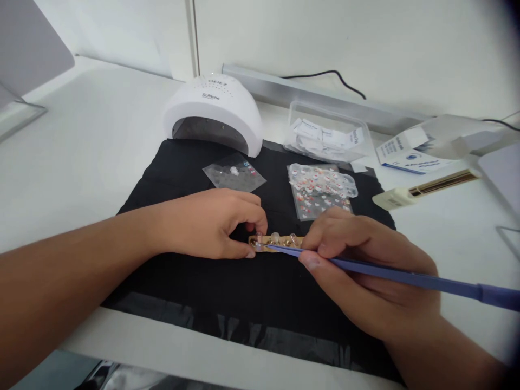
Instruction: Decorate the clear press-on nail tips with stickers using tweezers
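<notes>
My left hand (pixel 227 222) pinches thumb and forefinger about the left end of a small wooden-coloured nail tip holder (pixel 266 244). Clear false nails (pixel 275 238) stand along this strip, which lies on a black mat (pixel 244 292). In my right hand (pixel 365 249) are slim purple tweezers (pixel 390 275), held like a pen. Their fine point reaches the leftmost false nail, close to my left fingertips. The right end of the strip is hidden behind my right fingers.
Behind the hands are a white nail lamp (pixel 215 108), a clear sticker sheet (pixel 234 173) and patterned sticker packets (pixel 320 189). A clear tub (pixel 329 135) of sachets, an opened carton (pixel 418 151) and a cream bottle with a gold cap (pixel 422 189) stand or lie rightward.
</notes>
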`<act>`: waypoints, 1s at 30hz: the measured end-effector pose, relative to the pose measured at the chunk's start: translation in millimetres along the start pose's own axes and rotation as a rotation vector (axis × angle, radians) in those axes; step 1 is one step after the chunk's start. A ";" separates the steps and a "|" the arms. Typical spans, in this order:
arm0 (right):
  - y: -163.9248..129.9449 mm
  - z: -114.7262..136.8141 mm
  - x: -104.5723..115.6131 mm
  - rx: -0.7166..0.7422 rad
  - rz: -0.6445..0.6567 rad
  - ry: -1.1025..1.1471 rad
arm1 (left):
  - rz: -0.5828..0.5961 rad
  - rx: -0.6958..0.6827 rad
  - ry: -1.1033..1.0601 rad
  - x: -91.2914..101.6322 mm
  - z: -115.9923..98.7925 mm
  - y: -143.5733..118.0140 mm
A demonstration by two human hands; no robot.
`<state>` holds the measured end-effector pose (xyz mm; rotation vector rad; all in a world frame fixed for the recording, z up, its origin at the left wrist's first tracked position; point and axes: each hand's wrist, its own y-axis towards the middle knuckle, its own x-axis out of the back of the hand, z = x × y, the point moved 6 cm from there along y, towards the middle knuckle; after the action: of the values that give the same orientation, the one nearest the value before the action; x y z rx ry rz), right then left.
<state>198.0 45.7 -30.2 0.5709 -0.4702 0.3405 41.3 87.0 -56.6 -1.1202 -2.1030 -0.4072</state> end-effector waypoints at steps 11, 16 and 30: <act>0.7 -0.6 1.6 -0.003 -0.005 -0.002 | 0.007 0.003 0.001 -0.1 -0.3 -0.6; 0.6 -2.2 1.9 -0.006 0.001 0.006 | -0.008 -0.026 -0.007 0.7 -1.3 -0.4; 0.6 -2.2 2.3 0.017 0.003 0.017 | 0.005 -0.013 -0.020 0.5 -2.9 -1.3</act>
<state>200.3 47.9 -30.3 0.5834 -0.4517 0.3521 41.3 85.0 -54.1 -1.1409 -2.1178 -0.4096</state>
